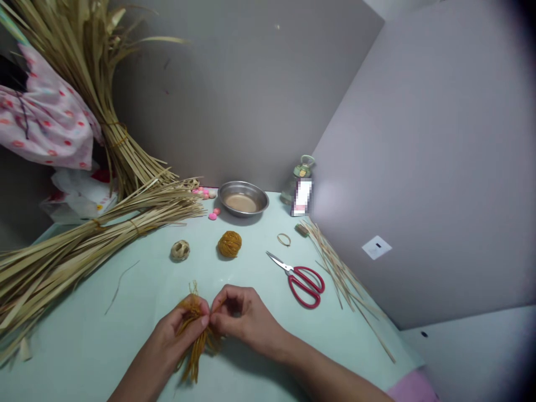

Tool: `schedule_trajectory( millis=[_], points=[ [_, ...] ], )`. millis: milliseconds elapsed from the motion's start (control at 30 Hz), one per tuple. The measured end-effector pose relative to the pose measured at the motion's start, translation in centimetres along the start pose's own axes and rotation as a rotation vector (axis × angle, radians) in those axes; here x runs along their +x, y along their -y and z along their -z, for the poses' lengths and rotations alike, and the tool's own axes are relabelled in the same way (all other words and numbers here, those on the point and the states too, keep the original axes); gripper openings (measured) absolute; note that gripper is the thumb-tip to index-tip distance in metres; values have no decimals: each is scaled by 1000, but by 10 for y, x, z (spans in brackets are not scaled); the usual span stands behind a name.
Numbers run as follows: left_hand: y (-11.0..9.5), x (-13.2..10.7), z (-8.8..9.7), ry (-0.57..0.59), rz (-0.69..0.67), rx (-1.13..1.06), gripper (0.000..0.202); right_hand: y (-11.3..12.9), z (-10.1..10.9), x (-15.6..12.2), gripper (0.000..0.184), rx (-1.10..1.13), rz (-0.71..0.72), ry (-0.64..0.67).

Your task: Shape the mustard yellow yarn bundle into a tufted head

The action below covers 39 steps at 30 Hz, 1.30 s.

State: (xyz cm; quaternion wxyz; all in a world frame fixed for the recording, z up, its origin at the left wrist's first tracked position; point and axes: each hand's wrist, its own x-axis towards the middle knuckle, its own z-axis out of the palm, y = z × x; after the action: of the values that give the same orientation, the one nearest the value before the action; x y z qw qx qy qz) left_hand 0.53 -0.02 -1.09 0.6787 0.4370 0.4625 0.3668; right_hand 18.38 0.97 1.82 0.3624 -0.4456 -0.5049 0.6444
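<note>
A bundle of golden-brown yarn strands [195, 357] hangs from my left hand [180, 326], whose thumb and fingers are closed around its upper part. Loose ends of it stick up above the fingers. Close beside, my right hand [247, 318] pinches with thumb and forefinger at a strand of the same yarn, the fingertips almost meeting those of the left. Beyond the hands lies a ball of the brown yarn [230, 244]. To its left sits a small woven straw ball [180, 250]. Red-handled scissors [296, 279] rest to the right, blades pointing away to the left.
Long bundles of dried straw [100, 229] cover the left side. A metal bowl of liquid [243, 199], pink pieces [213, 215], a bottle [302, 170] and a phone [301, 198] stand at the back. Thin sticks [339, 262] and a small ring [283, 240] lie on the right.
</note>
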Motion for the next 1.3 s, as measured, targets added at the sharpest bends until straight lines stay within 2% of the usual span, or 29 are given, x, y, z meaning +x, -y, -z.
schedule_trajectory(
  millis=[167, 333, 567, 733, 967, 1300],
  points=[
    [-1, -6, -3, -4, 67, -85, 24, 1, -2, -1, 14, -36, -10, 11],
    [-3, -8, -5, -26, 152, -142, 25, 1, -2, 0, 17, -15, -25, 2],
    [-1, -5, -4, 50, 81, -159, 22, 1, -2, -1, 10, -16, 6, -7],
    [-7, -10, -4, 7, 150, -212, 22, -2, -3, 0, 11, -12, 2, -2],
    [-7, -10, -4, 56, 116, -268, 22, -5, -3, 3, 17, 112, -12, 13],
    [-11, -11, -7, -43, 107, -366, 30, -12, -4, 6, 30, 204, 15, 8]
  ],
)
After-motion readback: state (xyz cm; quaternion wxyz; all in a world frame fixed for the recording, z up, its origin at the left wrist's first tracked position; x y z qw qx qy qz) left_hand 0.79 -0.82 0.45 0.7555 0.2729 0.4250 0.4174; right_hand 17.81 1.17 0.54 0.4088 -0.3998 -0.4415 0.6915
